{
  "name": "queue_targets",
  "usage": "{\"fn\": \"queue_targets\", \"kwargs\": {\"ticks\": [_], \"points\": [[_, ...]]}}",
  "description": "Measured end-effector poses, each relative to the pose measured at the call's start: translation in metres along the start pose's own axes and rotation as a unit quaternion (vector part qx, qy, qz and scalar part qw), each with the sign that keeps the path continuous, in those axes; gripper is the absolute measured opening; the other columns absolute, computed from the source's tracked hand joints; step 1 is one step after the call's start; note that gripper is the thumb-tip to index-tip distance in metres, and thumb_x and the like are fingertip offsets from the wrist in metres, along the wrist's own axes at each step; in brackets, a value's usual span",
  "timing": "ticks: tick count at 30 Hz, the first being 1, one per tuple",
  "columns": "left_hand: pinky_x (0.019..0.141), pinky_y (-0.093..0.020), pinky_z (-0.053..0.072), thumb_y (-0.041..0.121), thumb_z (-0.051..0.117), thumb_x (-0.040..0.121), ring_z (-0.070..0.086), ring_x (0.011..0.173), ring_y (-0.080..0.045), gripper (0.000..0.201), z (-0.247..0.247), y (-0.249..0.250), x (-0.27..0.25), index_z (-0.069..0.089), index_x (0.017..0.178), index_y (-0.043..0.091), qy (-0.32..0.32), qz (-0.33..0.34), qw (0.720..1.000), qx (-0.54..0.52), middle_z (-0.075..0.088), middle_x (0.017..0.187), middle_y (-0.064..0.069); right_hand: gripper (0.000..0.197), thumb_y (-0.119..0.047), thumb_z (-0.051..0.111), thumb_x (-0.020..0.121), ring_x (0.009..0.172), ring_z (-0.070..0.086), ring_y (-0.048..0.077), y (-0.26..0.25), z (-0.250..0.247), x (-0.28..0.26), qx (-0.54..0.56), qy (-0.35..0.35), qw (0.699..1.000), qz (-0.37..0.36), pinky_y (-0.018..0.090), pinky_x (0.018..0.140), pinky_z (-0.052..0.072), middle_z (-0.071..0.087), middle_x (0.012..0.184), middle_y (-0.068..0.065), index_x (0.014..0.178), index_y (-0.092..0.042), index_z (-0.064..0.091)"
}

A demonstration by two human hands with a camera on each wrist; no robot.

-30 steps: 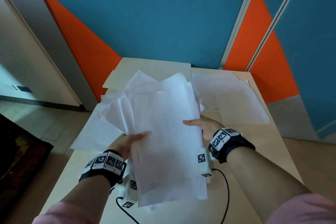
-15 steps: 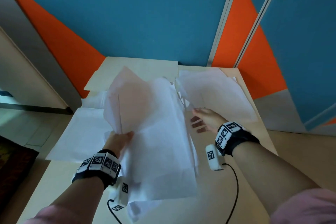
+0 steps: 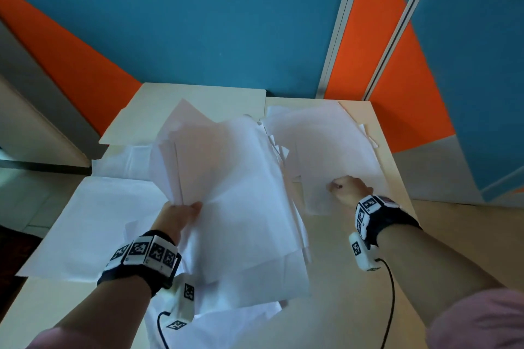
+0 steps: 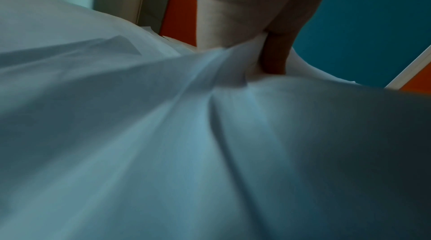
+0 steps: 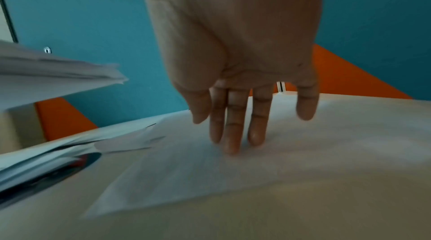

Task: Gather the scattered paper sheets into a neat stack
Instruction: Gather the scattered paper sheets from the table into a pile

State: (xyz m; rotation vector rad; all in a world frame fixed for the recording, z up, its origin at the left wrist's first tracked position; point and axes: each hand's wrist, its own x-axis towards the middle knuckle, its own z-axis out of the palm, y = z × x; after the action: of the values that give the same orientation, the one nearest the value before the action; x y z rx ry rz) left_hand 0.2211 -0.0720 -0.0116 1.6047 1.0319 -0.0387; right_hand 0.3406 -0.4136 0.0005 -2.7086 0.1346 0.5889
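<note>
My left hand (image 3: 181, 212) grips a thick, fanned bundle of white paper sheets (image 3: 232, 195) by its left edge and holds it above the table; in the left wrist view the thumb (image 4: 275, 56) pinches the bundle (image 4: 210, 142). My right hand (image 3: 344, 188) reaches down with straight fingers (image 5: 233, 133) whose tips press on a loose sheet (image 5: 198, 170) at the right. That sheet (image 3: 326, 156) lies with others on the beige table (image 3: 354, 292).
More loose sheets (image 3: 90, 224) lie flat at the table's left edge and under the held bundle. A blue and orange wall (image 3: 226, 22) stands right behind the table. A black cable (image 3: 391, 292) hangs from my right wrist.
My right hand let go of the bundle, moved right and came down onto the loose sheets. My left hand alone now holds the bundle, tilted up on its left side.
</note>
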Motion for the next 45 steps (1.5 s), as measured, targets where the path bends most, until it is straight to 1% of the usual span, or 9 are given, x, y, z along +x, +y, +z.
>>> {"fn": "queue_targets", "kwargs": {"ticks": [3,7,11,20,30,32,36,40,45], "points": [[0.087,-0.033,0.042,0.007,0.066,0.082,0.058,0.104,-0.033,0.045,0.004,0.006,0.003,0.052,0.119,-0.014,-0.003,-0.001,1.000,-0.013,0.060,0.111,-0.021,0.024,-0.023,0.058,0.084,0.098,0.060,0.036,0.009,-0.012,0.017,0.038,0.062,0.997,0.035,0.036,0.084,0.034,0.062,0.082,0.014,0.063,-0.012,0.061],[0.088,-0.035,0.045,0.005,0.066,0.082,0.059,0.096,-0.030,0.041,0.006,0.009,0.010,0.055,0.115,-0.016,-0.005,0.000,0.999,-0.037,0.061,0.104,-0.021,0.059,-0.028,0.069,0.075,0.125,0.038,0.037,0.025,-0.023,0.041,0.049,0.127,0.977,0.167,0.048,0.102,0.035,0.038,0.134,0.018,0.127,-0.010,0.049],[0.101,-0.051,0.045,0.008,0.070,0.078,0.061,0.106,-0.042,0.046,0.010,0.008,0.020,0.056,0.115,-0.015,-0.007,-0.007,0.999,-0.046,0.062,0.116,-0.030,0.099,-0.035,0.082,0.064,0.136,0.030,0.039,0.021,-0.030,0.062,0.076,0.076,0.971,0.211,0.054,0.108,0.032,0.031,0.146,0.022,0.141,-0.006,0.026],[0.089,-0.036,0.044,0.002,0.065,0.082,0.057,0.094,-0.028,0.038,0.008,0.008,0.018,0.055,0.114,-0.015,-0.001,-0.007,0.999,-0.041,0.059,0.103,-0.021,0.035,-0.006,0.072,0.077,0.108,0.060,0.034,0.011,-0.020,0.068,0.221,0.090,0.956,0.172,0.031,0.080,0.045,0.062,0.122,0.023,0.108,0.006,0.061],[0.086,-0.040,0.045,0.005,0.068,0.080,0.060,0.104,-0.043,0.045,-0.023,0.014,0.016,0.054,0.116,-0.017,0.044,0.006,0.999,0.006,0.060,0.114,-0.033,0.056,-0.038,0.079,0.068,0.106,0.063,0.029,0.032,-0.018,0.039,0.644,0.031,0.764,0.032,0.042,0.092,0.052,0.070,0.109,0.012,0.109,-0.002,0.064],[0.083,-0.038,0.043,0.003,0.066,0.081,0.059,0.096,-0.036,0.043,-0.022,0.015,0.014,0.054,0.116,-0.018,0.035,0.012,0.999,0.003,0.060,0.113,-0.033,0.094,-0.050,0.088,0.039,0.106,0.062,0.029,0.021,-0.019,0.031,0.632,-0.025,0.775,-0.004,0.045,0.095,0.050,0.069,0.111,0.012,0.115,0.000,0.061],[0.072,-0.035,0.043,0.002,0.065,0.082,0.056,0.089,-0.031,0.038,-0.010,0.021,0.007,0.054,0.112,-0.019,0.010,0.020,1.000,-0.003,0.059,0.089,-0.020,0.051,-0.022,0.070,0.078,0.101,0.065,0.027,-0.025,-0.006,0.014,0.577,-0.096,0.807,-0.077,0.029,0.080,0.055,0.064,0.118,0.018,0.119,0.005,0.058],[0.082,-0.036,0.042,0.009,0.063,0.084,0.059,0.091,-0.031,0.039,0.000,0.024,0.002,0.056,0.113,-0.016,-0.019,0.017,0.999,-0.034,0.064,0.101,-0.023,0.082,-0.032,0.086,0.052,0.098,0.067,0.024,-0.064,0.017,0.005,0.549,-0.169,0.813,-0.098,0.030,0.081,0.055,0.069,0.110,0.009,0.123,-0.005,0.054],[0.105,-0.040,0.040,0.078,0.055,0.065,0.060,0.109,-0.023,0.090,0.002,0.029,-0.003,0.054,0.126,0.012,-0.084,-0.034,0.980,-0.177,0.064,0.117,-0.010,0.067,-0.004,0.078,0.068,0.114,0.060,0.028,-0.095,0.034,-0.001,0.437,-0.170,0.869,-0.156,0.044,0.102,0.046,0.063,0.125,0.012,0.129,-0.007,0.050]]}}
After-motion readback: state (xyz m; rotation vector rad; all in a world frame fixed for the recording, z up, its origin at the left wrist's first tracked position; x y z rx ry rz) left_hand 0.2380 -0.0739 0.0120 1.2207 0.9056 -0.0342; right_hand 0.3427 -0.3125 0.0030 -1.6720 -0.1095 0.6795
